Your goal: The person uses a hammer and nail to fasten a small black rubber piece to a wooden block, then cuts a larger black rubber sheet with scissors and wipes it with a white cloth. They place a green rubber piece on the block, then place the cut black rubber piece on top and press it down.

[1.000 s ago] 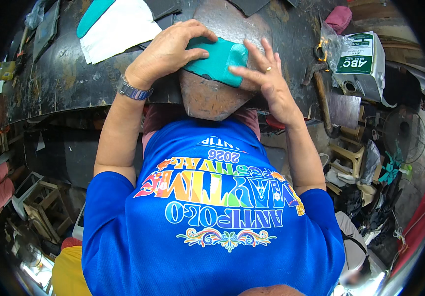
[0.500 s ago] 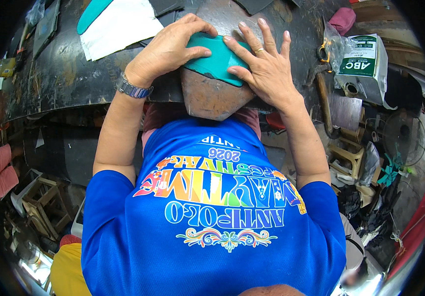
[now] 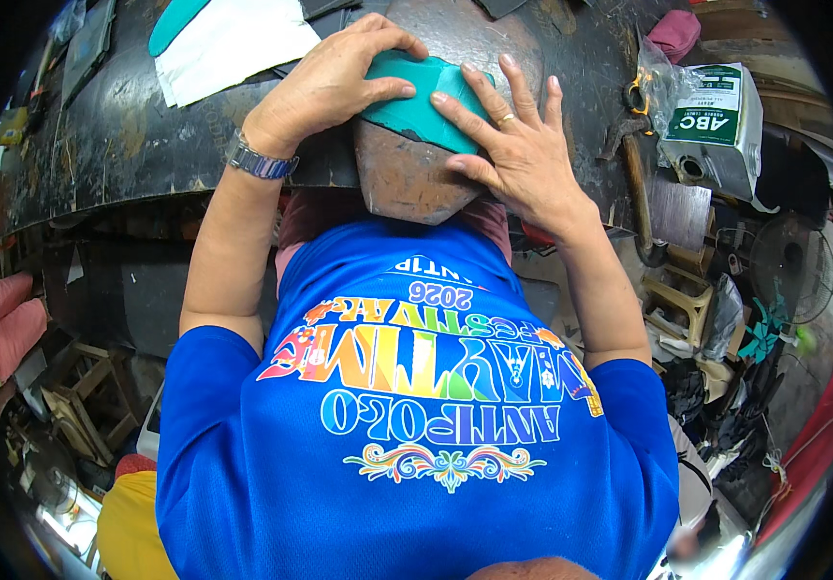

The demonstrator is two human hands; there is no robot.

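Note:
A teal, leather-like piece (image 3: 407, 114) with a dark, ragged near edge lies over a worn brown block (image 3: 411, 179) at the table's front edge. My left hand (image 3: 331, 82) is at the piece's left side, its thumb pressed on top and its forefinger bent over the far part, gripping it. Spread out over the right part of the piece is my right hand (image 3: 523, 145), fingers apart, with a ring on one finger. It covers the piece's right end. Where the remaining left fingers rest is hidden behind the hand.
On the dark table (image 3: 146, 145) a white sheet (image 3: 237, 48) lies at the left, with another teal piece (image 3: 173, 27) by it. At the right are a hammer (image 3: 639, 184), orange-handled scissors (image 3: 637, 100) and a green-and-white tin (image 3: 711, 126). Stools stand lower at both sides.
My right hand has slid slightly nearer to me and to the left over the teal piece. My left hand keeps its hold with little movement.

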